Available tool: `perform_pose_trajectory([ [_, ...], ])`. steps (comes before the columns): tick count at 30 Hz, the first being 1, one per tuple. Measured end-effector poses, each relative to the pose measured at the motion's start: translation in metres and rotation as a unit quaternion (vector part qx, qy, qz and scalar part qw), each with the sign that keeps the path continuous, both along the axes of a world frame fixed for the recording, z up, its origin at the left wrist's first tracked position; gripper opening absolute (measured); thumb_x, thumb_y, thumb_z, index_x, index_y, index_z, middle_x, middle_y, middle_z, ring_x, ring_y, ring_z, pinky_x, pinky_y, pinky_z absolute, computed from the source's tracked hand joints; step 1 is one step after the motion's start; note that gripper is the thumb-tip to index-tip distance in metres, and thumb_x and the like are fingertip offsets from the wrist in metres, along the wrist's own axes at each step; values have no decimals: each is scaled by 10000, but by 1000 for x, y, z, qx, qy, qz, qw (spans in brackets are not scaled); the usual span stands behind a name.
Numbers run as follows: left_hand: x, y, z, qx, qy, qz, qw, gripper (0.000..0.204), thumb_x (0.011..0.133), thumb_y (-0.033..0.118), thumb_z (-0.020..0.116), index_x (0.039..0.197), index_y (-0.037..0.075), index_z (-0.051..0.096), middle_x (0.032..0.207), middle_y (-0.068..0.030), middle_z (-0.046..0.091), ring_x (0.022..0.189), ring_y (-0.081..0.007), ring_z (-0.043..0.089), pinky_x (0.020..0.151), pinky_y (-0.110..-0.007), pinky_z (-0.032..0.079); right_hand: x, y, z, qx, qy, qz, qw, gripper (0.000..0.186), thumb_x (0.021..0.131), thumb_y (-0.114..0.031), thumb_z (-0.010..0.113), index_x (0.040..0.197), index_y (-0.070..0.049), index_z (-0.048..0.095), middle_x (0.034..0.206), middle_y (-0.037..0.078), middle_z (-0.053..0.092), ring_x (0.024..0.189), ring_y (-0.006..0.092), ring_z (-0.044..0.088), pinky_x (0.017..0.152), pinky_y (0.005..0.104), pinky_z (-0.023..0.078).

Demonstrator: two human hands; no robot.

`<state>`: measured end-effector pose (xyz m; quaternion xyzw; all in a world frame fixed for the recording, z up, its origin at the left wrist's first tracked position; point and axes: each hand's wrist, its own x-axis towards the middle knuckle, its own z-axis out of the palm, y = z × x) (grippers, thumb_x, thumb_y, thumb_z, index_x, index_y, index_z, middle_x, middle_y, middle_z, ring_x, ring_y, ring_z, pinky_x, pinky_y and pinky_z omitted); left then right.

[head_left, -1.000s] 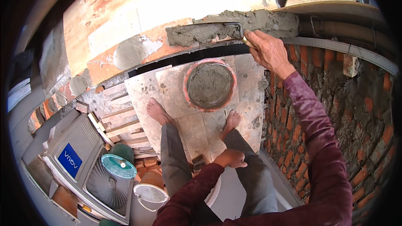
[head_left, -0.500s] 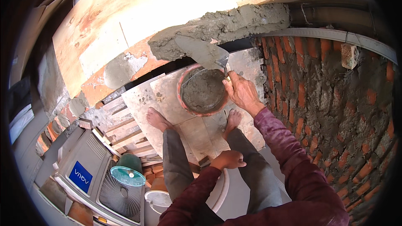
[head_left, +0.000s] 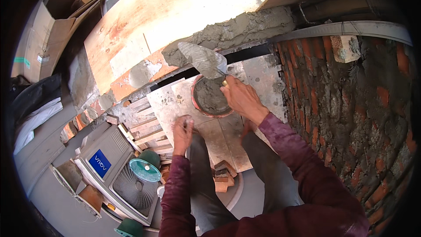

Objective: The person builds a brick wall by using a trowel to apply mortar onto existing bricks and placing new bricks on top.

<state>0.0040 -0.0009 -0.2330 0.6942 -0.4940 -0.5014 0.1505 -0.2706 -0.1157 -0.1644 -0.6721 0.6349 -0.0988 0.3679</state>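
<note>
While clenched round a trowel (head_left: 205,59) handle, right hand (head_left: 242,98) above the mortar pan (head_left: 211,98).

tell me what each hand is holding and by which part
The right hand holds a trowel by its handle, blade over the mortar pan. The left hand is closed, but what it holds, if anything, cannot be told.
</note>
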Motion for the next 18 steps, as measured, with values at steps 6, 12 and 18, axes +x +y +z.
perform_pose_trajectory([
  [6, 122, -142, -17, -286, -324, 52, 900, 434, 989, 350, 518, 1250, 5, 544, 1270, -237, 532, 1218, -387, 475, 1063, -453, 338, -14, -44, 33, 102, 64, 40, 992, 292, 980, -242, 479, 1007, 49, 494, 928, 295, 644, 870, 487, 625, 785, 543, 482],
  [12, 148, -193, -91, -235, -430, 118, 864, 685, 990, 538, 396, 1486, 73, 312, 1516, -258, 291, 1409, -450, 226, 1134, -555, 184, -88, -26, 41, 83, 120, 15, 989, 308, 985, -252, 476, 1044, 48, 509, 909, 307, 643, 849, 490, 629, 754, 547, 485],
  [18, 122, -203, -108, -338, -432, 208, 810, 718, 992, 594, 250, 1504, 92, 288, 1552, -167, 289, 1461, -348, 183, 1154, -559, 73, -74, -18, 90, -74, 206, -8, 976, 325, 994, -230, 471, 1173, 39, 508, 931, 303, 631, 852, 478, 612, 746, 539, 478],
])
